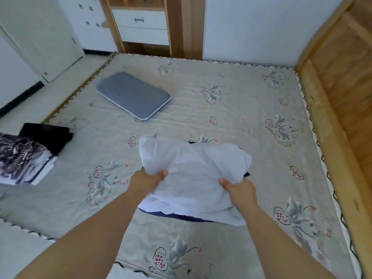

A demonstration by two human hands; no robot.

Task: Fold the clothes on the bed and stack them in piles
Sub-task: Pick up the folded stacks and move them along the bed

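both hands hold a white garment (193, 176) over the middle of the bed (241, 109), nearer its close edge. the left hand (147, 181) grips the garment's left side, thumb lying on top of the cloth and the other fingers tucked under it out of sight. the right hand (239, 191) grips the right side the same way, thumb on top, fingers hidden below. the garment is bunched and partly doubled over, and a dark blue cloth (181, 216) shows under its near edge, touching it, with a dark bit also peeking out at the right side. at the left edge of the bed sits a pile of folded clothes (22, 158), the top one with a black and white pattern, and a black folded piece (50, 135) lies just behind it. a grey flat cushion (132, 95) rests on the far left part of the bed, well apart from the hands. a wooden headboard (342, 97) runs along the right side, and a white drawer unit (141, 23) stands beyond the far edge.
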